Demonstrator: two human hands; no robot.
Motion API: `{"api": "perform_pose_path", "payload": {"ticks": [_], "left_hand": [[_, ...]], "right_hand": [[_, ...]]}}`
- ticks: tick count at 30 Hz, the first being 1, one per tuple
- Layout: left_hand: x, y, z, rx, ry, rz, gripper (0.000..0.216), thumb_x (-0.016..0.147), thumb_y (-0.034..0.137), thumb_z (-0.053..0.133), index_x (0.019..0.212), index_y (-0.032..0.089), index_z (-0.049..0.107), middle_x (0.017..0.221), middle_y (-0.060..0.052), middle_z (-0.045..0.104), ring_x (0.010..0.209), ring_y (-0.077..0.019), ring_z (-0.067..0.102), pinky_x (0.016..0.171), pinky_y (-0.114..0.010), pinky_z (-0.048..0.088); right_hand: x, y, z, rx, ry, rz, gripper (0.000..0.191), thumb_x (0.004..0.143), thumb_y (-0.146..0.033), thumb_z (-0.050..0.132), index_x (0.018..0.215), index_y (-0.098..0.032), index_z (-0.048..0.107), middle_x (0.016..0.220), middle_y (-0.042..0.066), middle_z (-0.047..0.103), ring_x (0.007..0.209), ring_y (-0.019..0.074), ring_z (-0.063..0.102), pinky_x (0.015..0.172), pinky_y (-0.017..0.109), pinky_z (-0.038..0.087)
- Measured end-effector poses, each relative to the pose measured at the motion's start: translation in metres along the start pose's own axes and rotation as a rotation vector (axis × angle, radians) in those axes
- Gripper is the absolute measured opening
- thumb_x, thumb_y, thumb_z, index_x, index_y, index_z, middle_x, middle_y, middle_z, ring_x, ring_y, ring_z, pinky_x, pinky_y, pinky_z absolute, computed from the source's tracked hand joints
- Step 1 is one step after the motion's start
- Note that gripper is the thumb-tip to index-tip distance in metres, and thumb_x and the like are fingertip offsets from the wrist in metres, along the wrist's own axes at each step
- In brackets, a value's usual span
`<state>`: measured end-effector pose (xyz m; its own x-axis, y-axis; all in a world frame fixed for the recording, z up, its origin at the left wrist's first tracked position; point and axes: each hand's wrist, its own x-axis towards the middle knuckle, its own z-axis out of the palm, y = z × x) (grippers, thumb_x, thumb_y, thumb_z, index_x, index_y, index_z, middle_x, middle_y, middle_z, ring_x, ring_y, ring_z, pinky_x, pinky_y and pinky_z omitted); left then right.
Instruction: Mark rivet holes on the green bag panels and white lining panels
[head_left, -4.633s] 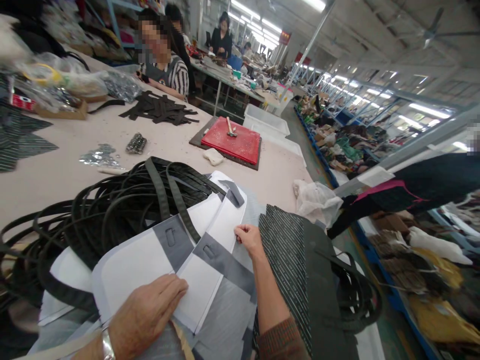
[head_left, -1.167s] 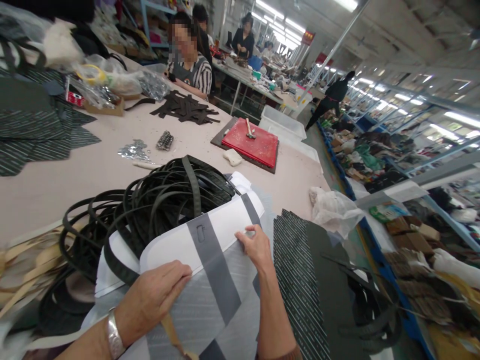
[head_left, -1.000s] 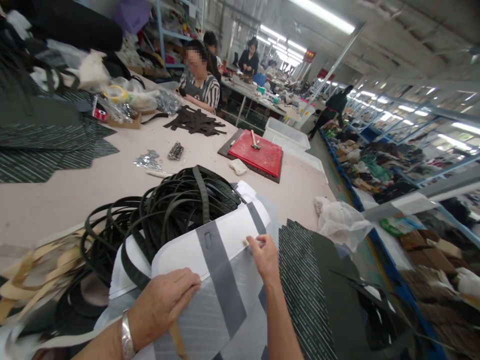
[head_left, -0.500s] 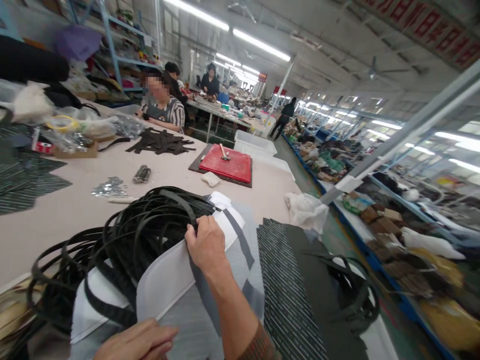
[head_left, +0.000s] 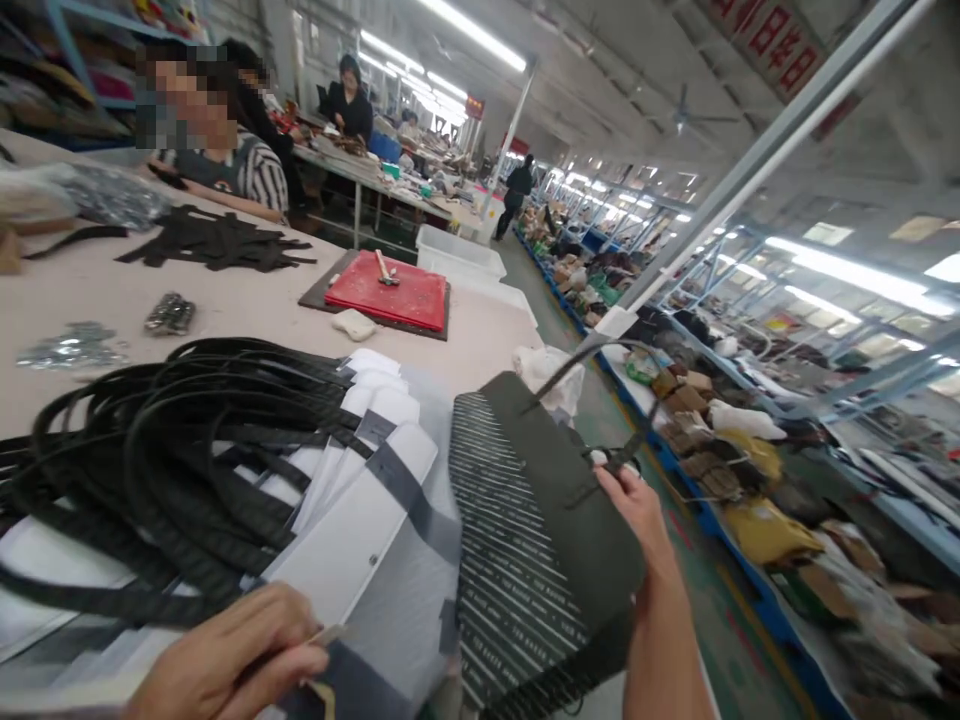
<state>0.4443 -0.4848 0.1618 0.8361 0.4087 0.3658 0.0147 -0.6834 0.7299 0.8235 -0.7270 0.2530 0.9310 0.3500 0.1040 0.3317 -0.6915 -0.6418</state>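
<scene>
1. Right hand (head_left: pixel 634 505) has left the white-and-grey panels (head_left: pixel 360 500) it was smoothing a second ago; its fingers are now closed on the dark strap (head_left: pixel 600 400) of the striped bag piece (head_left: pixel 525 540), just right of the panels.
2. Left hand (head_left: pixel 232 655) is loosely curled, pinching a panel's near edge.
3. Black strap coil (head_left: pixel 172 440) overlaps the panels' left side; red mat (head_left: pixel 386 290) lies well beyond.

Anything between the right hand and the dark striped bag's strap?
Nothing visible. The right hand already touches the strap of the dark striped bag at the table's edge. The left hand rests on the white and grey panels, apart from it.
</scene>
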Motion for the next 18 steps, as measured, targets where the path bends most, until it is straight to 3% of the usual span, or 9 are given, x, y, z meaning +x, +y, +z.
{"api": "perform_pose_path", "payload": {"ticks": [2, 4, 7, 9, 11, 13, 15, 18], "left_hand": [[0.012, 0.02, -0.001, -0.016, -0.03, 0.07, 0.037, 0.095, 0.046, 0.052, 0.067, 0.022, 0.055, 0.066, 0.003, 0.06, 0.06, -0.0095, 0.06, 0.058, -0.015, 0.049], [0.02, 0.031, 0.0, 0.031, -0.018, 0.135, 0.037, 0.095, 0.045, 0.051, 0.067, 0.02, 0.052, 0.066, 0.003, 0.059, 0.059, -0.0084, 0.058, 0.057, -0.016, 0.046], [0.023, 0.035, 0.006, 0.145, -0.026, 0.185, 0.033, 0.095, 0.04, 0.053, 0.07, 0.019, 0.05, 0.068, 0.002, 0.056, 0.061, -0.0095, 0.054, 0.057, -0.019, 0.043], [0.021, 0.034, 0.009, 0.199, -0.04, 0.204, 0.032, 0.094, 0.038, 0.054, 0.07, 0.019, 0.047, 0.068, 0.001, 0.055, 0.062, -0.0105, 0.052, 0.058, -0.021, 0.041], [0.019, 0.033, 0.01, 0.229, -0.044, 0.214, 0.031, 0.093, 0.039, 0.055, 0.071, 0.019, 0.047, 0.069, 0.001, 0.054, 0.062, -0.0111, 0.051, 0.058, -0.022, 0.04], [0.019, 0.034, 0.009, 0.244, -0.049, 0.22, 0.031, 0.094, 0.037, 0.055, 0.071, 0.018, 0.046, 0.069, 0.001, 0.053, 0.063, -0.0115, 0.05, 0.059, -0.023, 0.04], [0.018, 0.035, 0.006, 0.254, -0.047, 0.233, 0.03, 0.095, 0.035, 0.053, 0.072, 0.019, 0.045, 0.069, 0.001, 0.052, 0.062, -0.0117, 0.049, 0.059, -0.023, 0.039], [0.015, 0.033, 0.003, 0.273, -0.035, 0.234, 0.03, 0.096, 0.032, 0.052, 0.071, 0.019, 0.043, 0.068, 0.001, 0.052, 0.062, -0.0121, 0.048, 0.058, -0.023, 0.038]], "right_hand": [[-0.003, 0.036, -0.02, -0.1, -0.011, 0.138, 0.042, 0.062, -0.052, 0.061, 0.077, -0.015, 0.071, 0.072, 0.014, 0.072, 0.079, 0.0361, 0.066, 0.075, 0.046, 0.049], [-0.01, 0.058, -0.028, -0.224, 0.035, 0.238, 0.039, 0.059, -0.048, 0.063, 0.075, -0.014, 0.072, 0.071, 0.019, 0.071, 0.083, 0.043, 0.065, 0.079, 0.055, 0.046], [-0.041, 0.054, -0.011, -0.258, 0.104, 0.201, 0.041, 0.068, -0.048, 0.062, 0.091, -0.016, 0.074, 0.082, 0.016, 0.073, 0.085, 0.0379, 0.066, 0.082, 0.05, 0.048], [-0.074, 0.026, 0.018, -0.053, -0.01, -0.01, 0.036, 0.076, -0.048, 0.062, 0.095, -0.02, 0.074, 0.086, 0.009, 0.074, 0.081, 0.0282, 0.068, 0.077, 0.038, 0.053], [-0.11, -0.012, 0.054, 0.153, -0.288, -0.348, 0.022, 0.085, -0.038, 0.06, 0.094, -0.022, 0.072, 0.09, 0.006, 0.073, 0.082, 0.0213, 0.068, 0.075, 0.03, 0.053], [-0.14, -0.05, 0.087, 0.275, -0.457, -0.618, 0.017, 0.09, -0.023, 0.058, 0.103, -0.021, 0.068, 0.093, 0.005, 0.072, 0.084, 0.0177, 0.066, 0.077, 0.028, 0.052], [-0.16, -0.078, 0.113, 0.314, -0.512, -0.817, 0.021, 0.089, -0.015, 0.057, 0.108, -0.019, 0.065, 0.093, 0.006, 0.07, 0.084, 0.0176, 0.064, 0.077, 0.029, 0.051], [-0.173, -0.096, 0.136, 0.304, -0.481, -0.987, 0.014, 0.09, -0.014, 0.057, 0.099, -0.017, 0.066, 0.083, 0.006, 0.068, 0.076, 0.0183, 0.06, 0.069, 0.03, 0.049]]}}
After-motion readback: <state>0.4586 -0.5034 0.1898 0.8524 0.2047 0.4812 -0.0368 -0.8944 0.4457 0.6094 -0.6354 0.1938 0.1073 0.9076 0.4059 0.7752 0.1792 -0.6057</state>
